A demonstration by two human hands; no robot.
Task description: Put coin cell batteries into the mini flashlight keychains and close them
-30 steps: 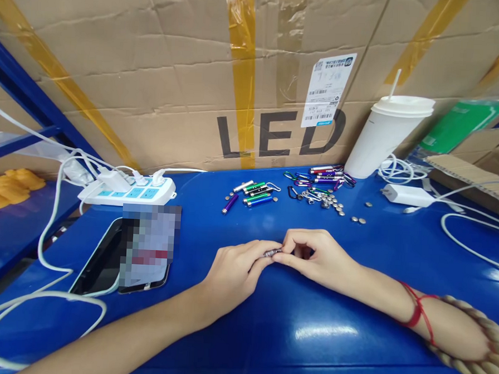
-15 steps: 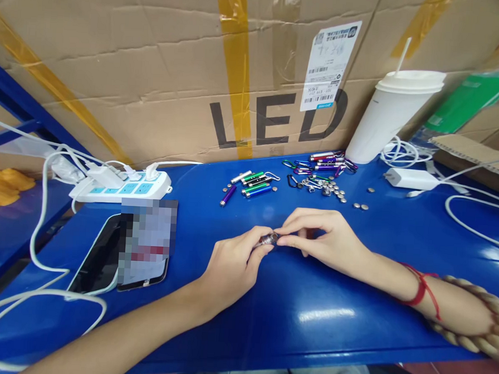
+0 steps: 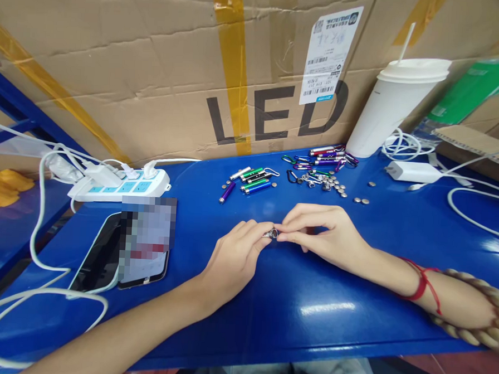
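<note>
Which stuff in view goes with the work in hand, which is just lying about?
Probably in use:
small metal piece, held in the left hand, with the right hand at its end
coloured tubes
round metal discs
clips

Probably just lying about:
power strip
phones
white cup
white charger

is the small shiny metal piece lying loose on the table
No, the left hand holds the metal piece, with the right hand close beside it.

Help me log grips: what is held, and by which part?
A small silvery metal piece: the left hand pinches its partly hidden body; the right hand has fingertips at its round end.
</note>
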